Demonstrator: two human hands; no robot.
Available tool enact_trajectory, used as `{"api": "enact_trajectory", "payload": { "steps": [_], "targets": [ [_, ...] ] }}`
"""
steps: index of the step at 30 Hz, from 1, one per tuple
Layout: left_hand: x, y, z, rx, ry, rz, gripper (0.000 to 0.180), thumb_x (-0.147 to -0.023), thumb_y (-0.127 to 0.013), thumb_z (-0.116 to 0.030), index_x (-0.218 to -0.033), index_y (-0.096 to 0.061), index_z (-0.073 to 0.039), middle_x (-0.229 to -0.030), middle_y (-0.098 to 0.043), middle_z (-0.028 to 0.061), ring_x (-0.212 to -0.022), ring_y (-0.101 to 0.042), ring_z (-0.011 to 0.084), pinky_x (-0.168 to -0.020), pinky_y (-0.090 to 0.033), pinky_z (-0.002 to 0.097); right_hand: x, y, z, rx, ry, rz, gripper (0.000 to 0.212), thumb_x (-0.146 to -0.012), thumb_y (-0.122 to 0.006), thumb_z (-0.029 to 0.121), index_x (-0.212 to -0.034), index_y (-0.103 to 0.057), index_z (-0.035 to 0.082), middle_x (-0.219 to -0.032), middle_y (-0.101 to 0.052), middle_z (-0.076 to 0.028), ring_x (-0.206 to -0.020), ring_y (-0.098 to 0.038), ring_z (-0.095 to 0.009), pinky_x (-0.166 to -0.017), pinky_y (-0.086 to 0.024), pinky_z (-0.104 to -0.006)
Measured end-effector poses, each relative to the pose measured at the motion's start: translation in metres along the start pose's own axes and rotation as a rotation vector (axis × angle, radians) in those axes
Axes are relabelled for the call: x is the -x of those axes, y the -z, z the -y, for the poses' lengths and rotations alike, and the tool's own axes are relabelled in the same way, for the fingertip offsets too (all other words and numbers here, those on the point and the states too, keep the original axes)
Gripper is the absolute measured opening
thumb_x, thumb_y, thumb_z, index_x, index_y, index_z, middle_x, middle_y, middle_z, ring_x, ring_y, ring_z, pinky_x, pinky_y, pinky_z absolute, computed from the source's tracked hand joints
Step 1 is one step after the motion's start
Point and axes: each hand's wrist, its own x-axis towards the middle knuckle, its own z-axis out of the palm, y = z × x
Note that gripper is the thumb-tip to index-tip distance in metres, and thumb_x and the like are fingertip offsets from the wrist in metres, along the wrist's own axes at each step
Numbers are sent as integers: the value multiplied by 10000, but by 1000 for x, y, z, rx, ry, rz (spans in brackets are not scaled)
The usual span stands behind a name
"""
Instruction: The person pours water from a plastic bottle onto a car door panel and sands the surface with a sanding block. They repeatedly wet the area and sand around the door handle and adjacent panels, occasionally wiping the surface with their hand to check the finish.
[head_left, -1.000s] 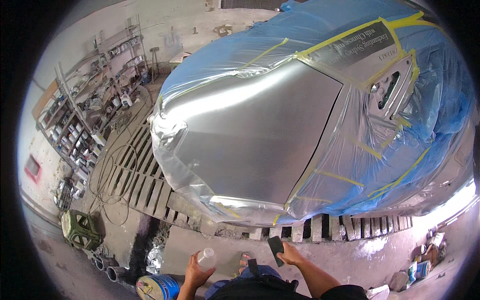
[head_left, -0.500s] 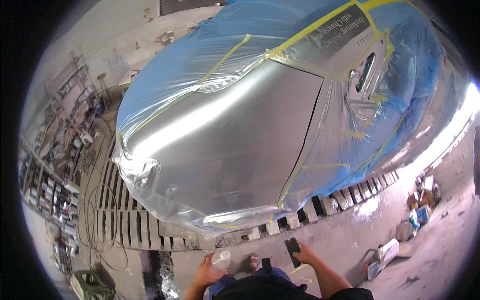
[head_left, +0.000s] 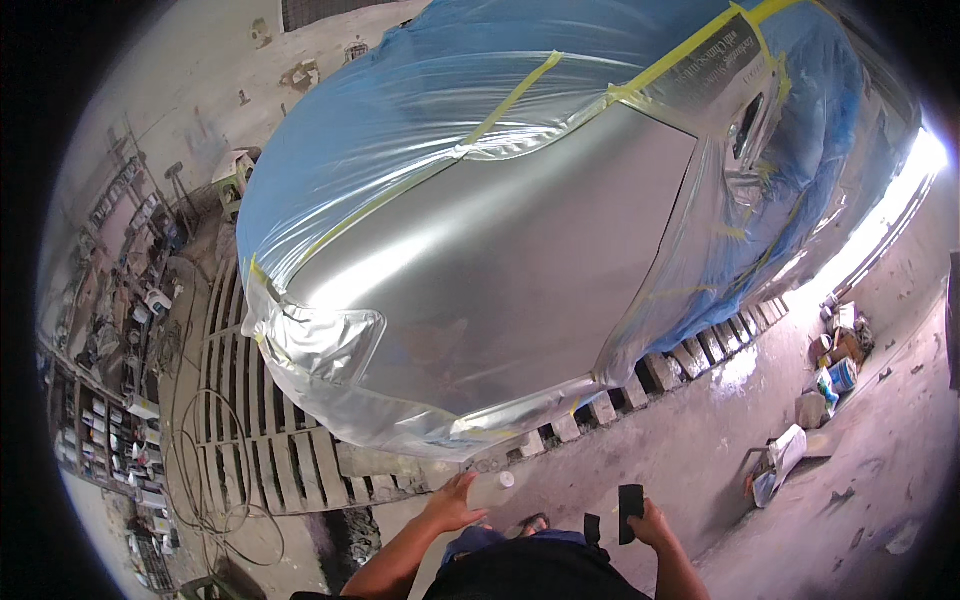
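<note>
At the lower middle, my left hand [head_left: 455,505] grips a clear, see-through bottle with a white cap [head_left: 507,480]; the bottle's body is hard to make out against the floor. My right hand [head_left: 652,526] is closed on a flat black rectangular block [head_left: 630,514], held low at my side. Ahead of both hands stands a car, its bare silver-grey front panel [head_left: 500,270] shiny and framed by yellow tape [head_left: 515,100]. Blue-tinted and clear plastic sheeting [head_left: 350,140] covers the rest of it. Neither hand touches the car.
Slatted floor grating [head_left: 265,450] runs beneath the car. A loose hose [head_left: 235,400] coils across it at left, near cluttered shelves [head_left: 110,430]. On the right, a white-and-grey object [head_left: 785,460] and a pile of cans and rubbish [head_left: 842,375] lie on the floor.
My view has turned and shifted, so the car's front sits farther right. Both hands now appear farther right in the picture, still holding the bottle and the black block.
</note>
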Motion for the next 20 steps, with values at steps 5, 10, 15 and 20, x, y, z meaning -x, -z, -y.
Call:
{"api": "enact_trajectory", "payload": {
  "steps": [5, 10, 15, 20],
  "targets": [
    [-8, -8, -25, 38, 3, 93, 903, -734, -768, -432, -1428, -342, -42, -1418, -425, 225, -1309, -426, 385, -1088, -369, 429, 24, -24, -46, -106, -51, -30, 380, -726, -649, 141, -1051, -560, -34, -976, -650, -282, -967, -620, -469, -822, -500, -505],
    [-1, -14, -50, 87, -53, 162, 879, -732, -778, -404, -1417, -369, -35, -1407, -434, 235, -1313, -421, 381, -1091, -365, 422, 49, -43, -72, -170, -31, -20, 402, -712, -650, 119, -1071, -532, -20, -977, -648, -267, -967, -624, -441, -824, -497, -503],
    [3, -37, -60, 51, -134, 137, 894, -731, -786, -409, -1420, -360, -30, -1393, -443, 222, -1286, -451, 370, -1062, -394, 417, 61, -62, -119, -159, -152, 62, 462, -679, -679, 116, -1096, -523, -8, -973, -655, -235, -934, -652, -390, -815, -505, -488],
    [11, -45, -65, 38, -119, 150, 904, -728, -798, -398, -1427, -350, -41, -1382, -449, 205, -1256, -480, 367, -1034, -419, 422, 68, -58, -100, -255, -182, 57, 458, -691, -672, 94, -1112, -518, 2, -1009, -659, -246, -995, -652, -387, -826, -513, -479]
  ]
}}
